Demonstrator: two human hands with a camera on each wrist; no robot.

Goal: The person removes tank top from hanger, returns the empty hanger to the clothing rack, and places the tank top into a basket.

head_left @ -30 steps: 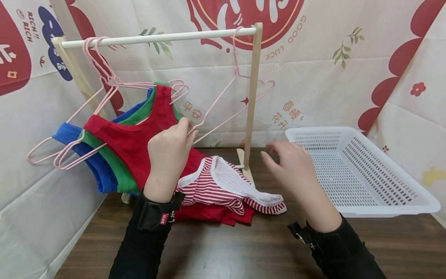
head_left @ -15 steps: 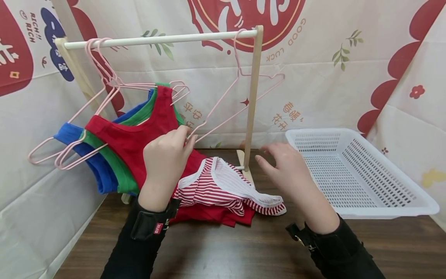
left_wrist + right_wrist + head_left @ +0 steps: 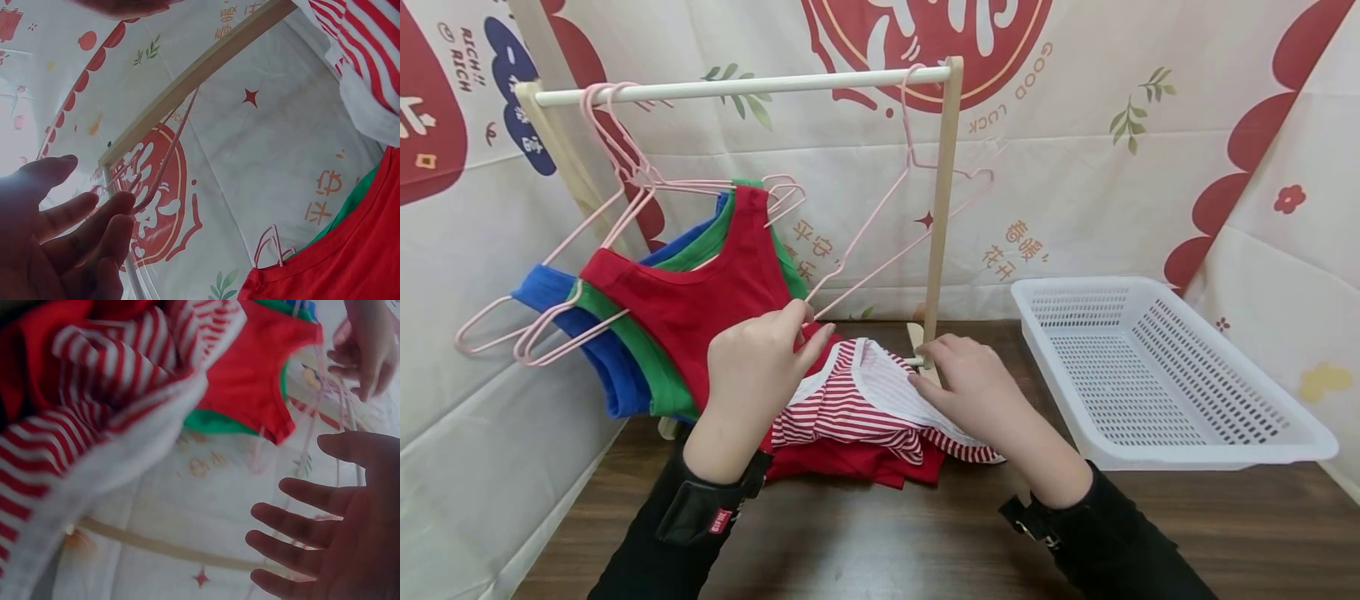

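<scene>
An undraped pink wire hanger (image 3: 880,206) hangs at the right end of the rack's white rod. My left hand (image 3: 756,367) is at the hanger's lower left end, thumb apart from the fingers; in the left wrist view the fingers (image 3: 119,240) are loosely bent beside the wire. A red-and-white striped tank top (image 3: 842,404) with white trim lies crumpled on the table, over the red tank top's lower part. Above its neckline is my right hand (image 3: 973,392), its fingers spread in the right wrist view, holding nothing.
Red (image 3: 700,300), green (image 3: 666,379) and blue (image 3: 625,387) tank tops hang on pink hangers at the left of the rack's rod (image 3: 775,84). A white perforated basket (image 3: 1187,456) stands at the right, beyond the rack's wooden post (image 3: 943,208).
My right hand has moved left, from beside the basket to over the striped tank top. My left thumb and fingers, which pinched the hanger's end, have parted, the hand slightly lower.
</scene>
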